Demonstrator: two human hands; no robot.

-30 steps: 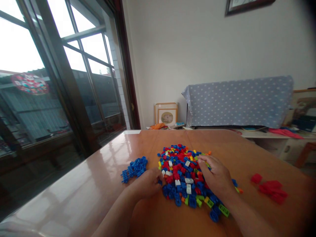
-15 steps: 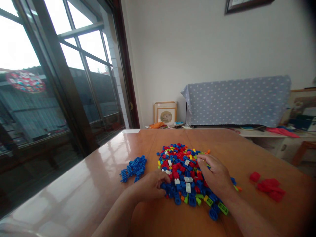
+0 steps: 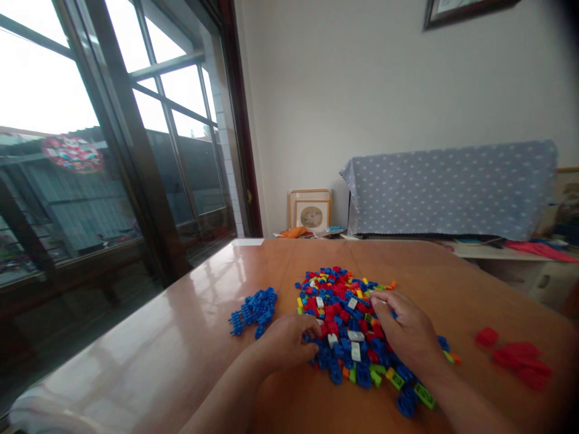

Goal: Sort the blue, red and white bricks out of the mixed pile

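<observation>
Currently, the mixed brick pile (image 3: 337,313) is sitting on the surface (image 3: 181,361), right of a separate blue cluster (image 3: 257,308) and left of some red pieces (image 3: 520,361). The left hand (image 3: 287,343) is bending in at the pile's left edge, its thumb and forefinger standing apart; no piece is showing clearly between those fingers. The right hand (image 3: 409,325) is lying over the pile's right side, thumb close alongside the forefinger; I cannot tell whether its fingers are gripping a brick. Judgement: the side groups are probably lying apart because each is holding a single colour, and the right hand is perhaps steadying loose bricks opposite the left. Markings: the near green brick (image 3: 424,395) is bearing a dark pattern, too small for reading; the round window decoration (image 3: 72,152) is giving no legible writing, and no brand is showing
</observation>
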